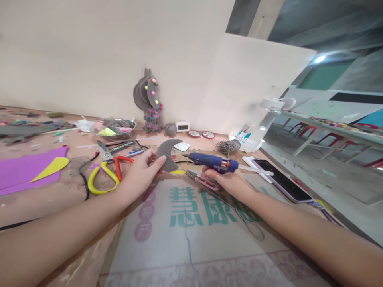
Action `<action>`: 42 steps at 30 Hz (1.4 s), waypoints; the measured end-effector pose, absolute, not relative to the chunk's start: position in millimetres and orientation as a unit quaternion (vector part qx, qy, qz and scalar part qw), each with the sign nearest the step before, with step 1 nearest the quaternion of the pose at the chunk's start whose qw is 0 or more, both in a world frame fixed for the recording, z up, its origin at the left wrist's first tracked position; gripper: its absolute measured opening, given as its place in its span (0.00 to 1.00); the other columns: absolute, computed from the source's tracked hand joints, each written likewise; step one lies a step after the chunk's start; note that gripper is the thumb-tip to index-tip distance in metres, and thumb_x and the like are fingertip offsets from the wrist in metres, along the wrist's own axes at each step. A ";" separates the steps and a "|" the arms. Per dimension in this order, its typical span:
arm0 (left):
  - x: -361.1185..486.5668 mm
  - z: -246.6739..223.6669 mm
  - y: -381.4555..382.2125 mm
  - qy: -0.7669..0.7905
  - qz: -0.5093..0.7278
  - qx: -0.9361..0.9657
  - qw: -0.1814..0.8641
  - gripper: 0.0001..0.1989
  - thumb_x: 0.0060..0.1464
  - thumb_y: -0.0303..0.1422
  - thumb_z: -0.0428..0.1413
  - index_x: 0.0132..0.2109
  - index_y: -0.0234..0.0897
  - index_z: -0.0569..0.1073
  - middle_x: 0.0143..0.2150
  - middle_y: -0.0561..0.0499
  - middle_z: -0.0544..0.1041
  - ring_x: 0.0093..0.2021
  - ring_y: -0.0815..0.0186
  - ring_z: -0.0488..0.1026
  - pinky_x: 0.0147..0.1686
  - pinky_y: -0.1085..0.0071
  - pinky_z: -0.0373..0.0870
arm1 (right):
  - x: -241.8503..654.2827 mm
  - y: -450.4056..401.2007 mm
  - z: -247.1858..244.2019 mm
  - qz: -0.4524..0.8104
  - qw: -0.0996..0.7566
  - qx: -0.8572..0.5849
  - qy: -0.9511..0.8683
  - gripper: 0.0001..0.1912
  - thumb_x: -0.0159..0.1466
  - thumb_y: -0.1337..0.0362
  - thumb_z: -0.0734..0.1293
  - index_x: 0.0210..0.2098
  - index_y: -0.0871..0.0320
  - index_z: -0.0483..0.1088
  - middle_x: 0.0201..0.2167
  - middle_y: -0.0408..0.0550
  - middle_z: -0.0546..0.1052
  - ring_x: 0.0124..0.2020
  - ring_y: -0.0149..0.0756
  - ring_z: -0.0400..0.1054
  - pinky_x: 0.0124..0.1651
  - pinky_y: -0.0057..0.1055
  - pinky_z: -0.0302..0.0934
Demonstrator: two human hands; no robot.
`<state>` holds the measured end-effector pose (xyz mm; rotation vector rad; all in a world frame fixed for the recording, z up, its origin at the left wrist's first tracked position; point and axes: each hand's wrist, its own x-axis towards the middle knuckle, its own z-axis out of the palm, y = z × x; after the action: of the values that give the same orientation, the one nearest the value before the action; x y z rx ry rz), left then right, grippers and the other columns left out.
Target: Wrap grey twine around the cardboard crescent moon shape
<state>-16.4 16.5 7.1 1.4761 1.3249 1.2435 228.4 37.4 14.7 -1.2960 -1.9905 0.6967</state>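
Note:
A grey crescent-shaped piece (pixel 168 155) is pinched between the thumb and fingers of my left hand (pixel 147 166). My right hand (pixel 220 175) is wrapped round the handle of a blue hot glue gun (pixel 212 162), whose nozzle points left at the crescent, a small gap away. A white glue stick (pixel 255 170) sticks out of the gun's back. Small pink-handled snips (pixel 206 182) lie beneath the gun, near my right hand. Beneath the crescent shows a bit of yellow material (pixel 178 172). Grey yarn (pixel 251 229) trails over the printed sheet (pixel 155 247).
Yellow-handled scissors (pixel 103 179), red-handled pliers (pixel 118 167) and purple sheets (pixel 30 169) lie left. Behind stand a bowl (pixel 113 129), a grey hanging ornament (pixel 146 97) and a small clock (pixel 182 126). A yarn bundle (pixel 228 147), phone (pixel 281 180) and bottle (pixel 266 119) are right.

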 end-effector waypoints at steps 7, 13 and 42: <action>-18.8 10.0 17.3 0.509 0.503 0.588 0.377 0.12 0.53 0.42 0.52 0.35 0.37 0.67 0.28 0.55 0.70 0.28 0.68 0.71 0.29 0.74 0.65 | 231.1 38.9 16.1 0.290 0.324 -0.490 -0.755 0.12 0.55 0.54 0.64 0.25 0.56 0.67 0.23 0.42 0.73 0.28 0.35 0.68 0.31 0.30 0.63; -18.0 9.7 18.7 0.512 0.518 0.565 0.388 0.11 0.52 0.41 0.53 0.34 0.37 0.68 0.26 0.56 0.71 0.27 0.69 0.71 0.28 0.75 0.65 | 223.5 31.2 24.0 0.355 0.309 -0.488 -0.735 0.09 0.53 0.57 0.67 0.24 0.55 0.64 0.20 0.41 0.70 0.21 0.32 0.63 0.23 0.28 0.59; -19.8 2.3 23.2 0.478 0.538 0.544 0.432 0.12 0.50 0.42 0.54 0.34 0.37 0.68 0.28 0.55 0.72 0.26 0.70 0.71 0.28 0.75 0.66 | 223.6 33.3 17.8 0.247 0.275 -0.462 -0.806 0.15 0.55 0.50 0.67 0.29 0.57 0.65 0.25 0.43 0.69 0.28 0.33 0.63 0.29 0.27 0.56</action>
<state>-19.8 23.2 2.3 1.3559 1.1913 1.3405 223.6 33.3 17.8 -1.2422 -2.1663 0.6647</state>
